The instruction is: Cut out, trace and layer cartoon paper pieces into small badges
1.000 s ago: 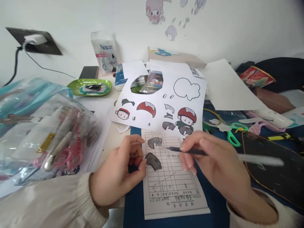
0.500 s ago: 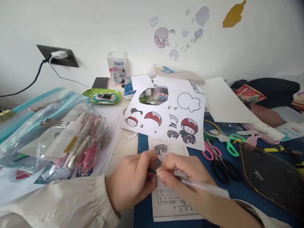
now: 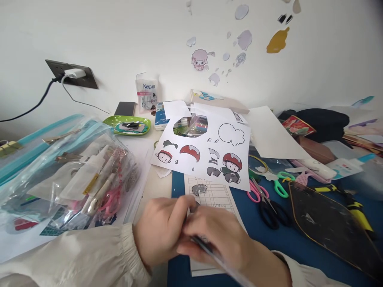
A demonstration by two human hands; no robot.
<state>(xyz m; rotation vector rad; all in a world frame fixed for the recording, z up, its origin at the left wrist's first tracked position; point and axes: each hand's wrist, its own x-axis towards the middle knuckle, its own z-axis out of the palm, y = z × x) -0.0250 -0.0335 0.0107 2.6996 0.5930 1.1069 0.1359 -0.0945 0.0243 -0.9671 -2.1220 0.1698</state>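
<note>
My right hand (image 3: 221, 235) is closed around a pen (image 3: 206, 246) with a dark front part and a clear barrel. Its point is hidden, and the barrel slants down toward the bottom edge. Pressed close beside it, my left hand (image 3: 163, 229) is closed, with a small dark grey paper cutout (image 3: 195, 207) just showing at its fingertips. Most of that piece is covered by the fingers. Both hands are over a printed form pad (image 3: 220, 191), where another grey cutout (image 3: 199, 189) lies flat near the top.
Beyond the pad lies a printed sheet (image 3: 191, 169) with cartoon figures and a cut-out hole. Black-handled scissors (image 3: 271, 209) and a dark board (image 3: 329, 223) are at right. A clear zip bag (image 3: 74, 179) of tools fills the left, near a green tray (image 3: 143, 128).
My right hand has turned over toward my left, swinging the pen's rear end downward. The grey cutout is now more hidden. The camera view has shifted slightly up and to the right.
</note>
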